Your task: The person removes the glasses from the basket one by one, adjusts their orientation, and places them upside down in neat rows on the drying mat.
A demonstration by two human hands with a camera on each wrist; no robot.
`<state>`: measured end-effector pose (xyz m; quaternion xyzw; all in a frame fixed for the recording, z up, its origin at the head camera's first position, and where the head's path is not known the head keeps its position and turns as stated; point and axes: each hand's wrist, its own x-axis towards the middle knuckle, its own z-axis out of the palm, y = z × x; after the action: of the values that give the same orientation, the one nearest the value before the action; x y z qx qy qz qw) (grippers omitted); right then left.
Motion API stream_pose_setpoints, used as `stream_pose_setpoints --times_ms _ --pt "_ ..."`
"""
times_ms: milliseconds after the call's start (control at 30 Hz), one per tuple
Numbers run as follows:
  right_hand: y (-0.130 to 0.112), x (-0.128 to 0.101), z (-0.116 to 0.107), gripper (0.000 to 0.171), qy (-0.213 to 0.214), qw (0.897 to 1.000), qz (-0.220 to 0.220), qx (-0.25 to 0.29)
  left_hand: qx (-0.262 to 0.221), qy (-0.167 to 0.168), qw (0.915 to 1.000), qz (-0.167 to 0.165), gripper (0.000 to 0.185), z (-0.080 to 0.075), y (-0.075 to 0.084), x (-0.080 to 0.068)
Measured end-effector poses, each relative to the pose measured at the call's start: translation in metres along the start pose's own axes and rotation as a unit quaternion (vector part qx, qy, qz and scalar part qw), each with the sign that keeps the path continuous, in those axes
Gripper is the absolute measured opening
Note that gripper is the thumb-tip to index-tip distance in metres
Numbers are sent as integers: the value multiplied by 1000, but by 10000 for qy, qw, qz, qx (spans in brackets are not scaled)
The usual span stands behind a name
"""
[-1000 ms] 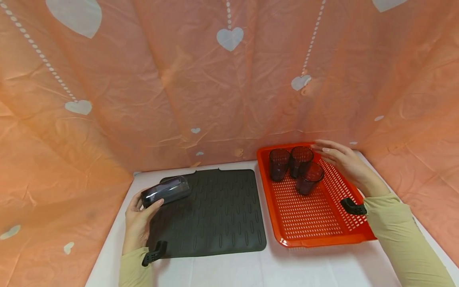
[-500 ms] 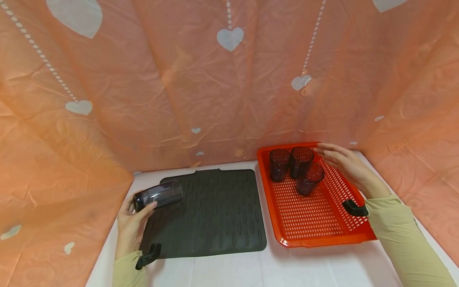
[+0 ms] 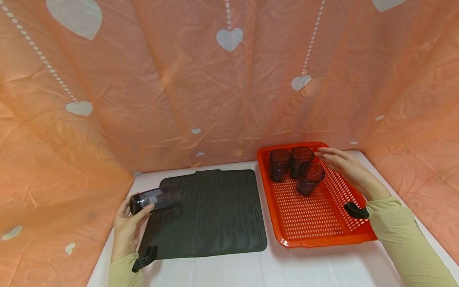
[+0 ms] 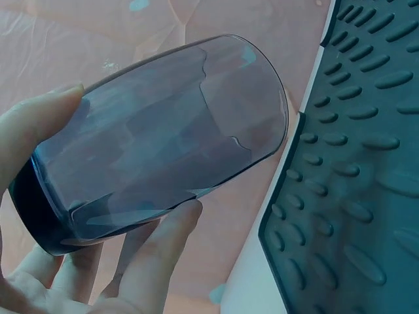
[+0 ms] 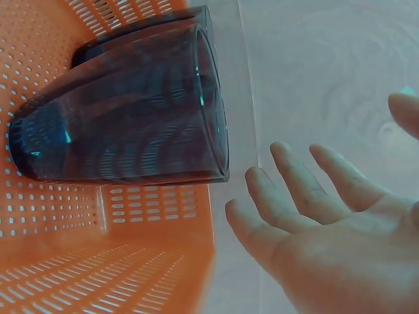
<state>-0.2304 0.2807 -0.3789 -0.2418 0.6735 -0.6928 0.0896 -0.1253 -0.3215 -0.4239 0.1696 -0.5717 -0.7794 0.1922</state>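
Observation:
My left hand [image 3: 127, 227] grips a dark tinted drinking glass [image 3: 155, 199] near its base. The glass lies almost level above the left part of a dark ribbed drying mat [image 3: 215, 215], its mouth pointing right. In the left wrist view the thumb and fingers curl round the glass [image 4: 150, 144]. Over the right side of an orange-red plastic basket [image 3: 322, 242], my right hand [image 3: 346, 167] hovers with its fingers spread, holding nothing. Three similar glasses stand in the basket: one at the left [image 3: 279, 165], one behind [image 3: 300, 161] and one in front [image 3: 309, 179].
The mat and basket lie side by side on a white-covered table [image 3: 222, 271]. An orange curtain [image 3: 201, 91] with pale hearts hangs behind and along both sides. In the right wrist view, the perforated basket wall [image 5: 150, 209] is close to the right fingertips.
My left hand has drawn left and slightly toward me with the glass, which now lies nearer level. My right hand has drifted slightly right and down. The glasses in the basket stay put.

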Motion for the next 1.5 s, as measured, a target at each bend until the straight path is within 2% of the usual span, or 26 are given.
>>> stream_pose_setpoints --times_ms 100,133,200,233,300,367,433,500,600,667,733,767,833,900,967,1000,1067,1133,1233,1333,1400,1500 --pt "2 -1 -1 31 -3 10000 55 -61 16 -169 9996 245 72 -8 -8 5" --pt "2 -1 -1 31 -1 9999 76 -85 -56 -290 9988 391 72 -13 -14 9" --pt "3 -1 -1 30 -5 9999 114 -100 112 -517 9965 652 73 -19 -19 11" --pt "4 -1 -1 29 -13 9999 128 -112 -37 -662 9948 775 73 -24 -24 14" --pt "4 -2 -1 29 -26 9997 175 -156 -35 -655 9948 785 73 -24 -24 15" --pt "5 -2 -1 29 -36 9995 233 -202 250 -429 9969 611 75 -18 -16 11" --pt "6 -2 -1 28 -37 9994 263 -226 69 -403 9968 685 77 -29 -30 26" --pt "8 -2 -2 28 -63 9996 224 -149 335 -191 9977 557 75 -24 -23 21" --pt "10 -2 -2 28 -109 9998 135 -9 494 -319 9945 871 74 -33 -30 26" --pt "11 -1 -1 29 -151 9998 71 105 664 -331 9937 835 70 -31 -25 21" --pt "12 -1 -1 29 -173 9997 63 151 820 -446 9902 1039 74 -46 -42 37" --pt "12 -1 0 29 -187 9997 59 163 734 -476 9904 1066 74 -54 -50 46" --pt "12 -1 0 30 -200 9997 80 143 815 -425 9900 1072 76 -63 -62 57" --pt "12 -1 0 30 -201 9997 124 108 924 -316 9897 1046 79 -66 -67 61" --pt "12 -1 0 31 -192 9997 170 49 921 -382 9894 1059 79 -63 -63 57" --pt "12 -1 0 31 -184 9996 192 33 1067 -375 9879 1066 79 -58 -58 52" --pt "11 -2 1 31 -163 9996 242 -6 1038 -413 9882 1052 77 -47 -44 39" --pt "11 -2 1 32 -135 9993 329 -66 1144 -324 9880 982 75 -33 -29 25" --pt "10 -3 1 35 -51 9984 534 -174 1256 -119 9892 742 73 -17 -14 11" --pt "9 -3 1 43 22 9967 740 -322 1533 26 9872 449 75 -9 -6 6" --pt "9 -3 2 46 45 9957 817 -429 1510 92 9881 283 78 -7 -4 5" --pt "8 -2 2 47 55 9947 872 -548 1598 148 9869 175 81 -6 -4 6"
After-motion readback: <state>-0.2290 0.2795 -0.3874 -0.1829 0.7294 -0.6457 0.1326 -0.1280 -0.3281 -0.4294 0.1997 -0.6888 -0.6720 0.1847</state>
